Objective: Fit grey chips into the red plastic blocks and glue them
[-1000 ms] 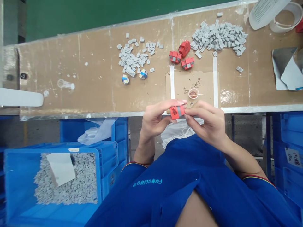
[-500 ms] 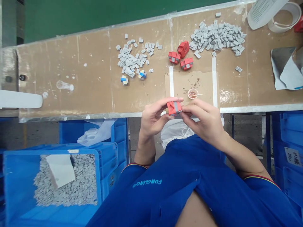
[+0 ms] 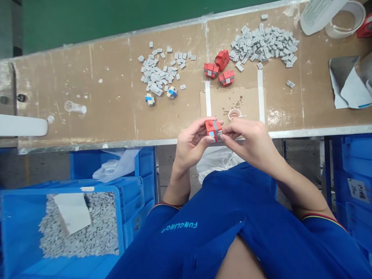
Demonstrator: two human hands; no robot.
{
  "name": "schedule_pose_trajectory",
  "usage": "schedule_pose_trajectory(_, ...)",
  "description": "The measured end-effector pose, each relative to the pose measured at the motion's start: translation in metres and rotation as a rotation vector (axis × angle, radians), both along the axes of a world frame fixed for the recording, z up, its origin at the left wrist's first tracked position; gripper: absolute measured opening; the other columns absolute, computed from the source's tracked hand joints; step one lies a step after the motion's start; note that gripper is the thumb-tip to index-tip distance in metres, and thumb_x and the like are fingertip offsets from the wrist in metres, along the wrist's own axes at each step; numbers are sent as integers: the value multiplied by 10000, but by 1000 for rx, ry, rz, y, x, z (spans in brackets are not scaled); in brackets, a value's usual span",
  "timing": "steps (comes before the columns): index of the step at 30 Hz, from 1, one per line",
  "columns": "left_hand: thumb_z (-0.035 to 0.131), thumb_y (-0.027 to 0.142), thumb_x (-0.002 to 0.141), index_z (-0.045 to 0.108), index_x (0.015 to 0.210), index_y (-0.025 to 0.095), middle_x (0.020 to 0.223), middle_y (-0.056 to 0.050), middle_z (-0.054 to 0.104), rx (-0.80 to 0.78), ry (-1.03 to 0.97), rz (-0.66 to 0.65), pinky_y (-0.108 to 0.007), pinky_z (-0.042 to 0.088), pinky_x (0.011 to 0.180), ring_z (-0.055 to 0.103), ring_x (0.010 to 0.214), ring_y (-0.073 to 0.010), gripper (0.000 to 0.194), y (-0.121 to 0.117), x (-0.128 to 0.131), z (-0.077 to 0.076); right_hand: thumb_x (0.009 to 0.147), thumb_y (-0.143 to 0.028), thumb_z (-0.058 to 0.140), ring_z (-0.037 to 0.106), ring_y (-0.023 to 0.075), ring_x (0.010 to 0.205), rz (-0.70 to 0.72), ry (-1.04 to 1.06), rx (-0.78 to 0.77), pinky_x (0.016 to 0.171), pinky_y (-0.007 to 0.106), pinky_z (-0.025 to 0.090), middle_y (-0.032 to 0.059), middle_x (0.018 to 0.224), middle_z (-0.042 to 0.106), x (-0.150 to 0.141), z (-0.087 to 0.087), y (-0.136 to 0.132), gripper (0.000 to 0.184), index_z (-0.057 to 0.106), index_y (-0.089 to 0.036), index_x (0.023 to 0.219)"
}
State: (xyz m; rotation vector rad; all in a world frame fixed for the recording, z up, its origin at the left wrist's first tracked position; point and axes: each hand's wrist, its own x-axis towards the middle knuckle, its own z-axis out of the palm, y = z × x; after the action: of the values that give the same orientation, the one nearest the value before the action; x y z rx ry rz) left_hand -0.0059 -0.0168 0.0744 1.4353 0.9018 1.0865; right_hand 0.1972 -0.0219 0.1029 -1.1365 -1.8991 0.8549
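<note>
My left hand grips a small red plastic block with a grey band and a pale blue-grey face, fingers behind it and thumb in front. At the block's right side, my right hand is closed in a pinch. A bit of grey shows at those fingertips, too small and covered to name. Just beyond the hands stands a little cup of reddish-brown liquid with a thin white stick across it. Three similar red blocks sit together further back on the table.
Small grey pieces lie in a right-hand pile and a left-hand pile. Two blue-and-white blocks are beside the left one. A bottle and tape roll stand far right. A blue crate of grey pieces is lower left.
The red block has turned in my left hand, and its pale blue-grey face now shows. My right fingers stay pinched at its right side. The whole view has shifted slightly.
</note>
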Motion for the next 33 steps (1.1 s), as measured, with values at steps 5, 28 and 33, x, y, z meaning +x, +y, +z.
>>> schedule_pose_trajectory(5,784,499,924,731,1269,235,1198,-101,812,-10,-83,18,-316,661,931,803,1072,-229,437,6,-2,-9,989,-151,648,656,137,734,68,75,-10,694,274,536,34,873,723,1,1,3,76,719,-163,966)
schedule_pose_trajectory(28,741,215,972,758,1207,311,1283,-40,772,546,199,281,-386,630,980,753,1152,-210,255,-14,18,10,973,-237,716,738,260,1157,-210,124,158,948,427,675,101,1277,749,0,-2,-30,455,644,-281,1419)
schedule_pose_trajectory(33,746,130,949,786,1112,265,1145,-32,808,579,250,259,-339,641,909,777,1034,-172,216,-12,18,22,976,-239,717,694,263,1249,-197,296,68,1006,451,678,97,1299,666,-2,-2,-29,464,656,-302,1431)
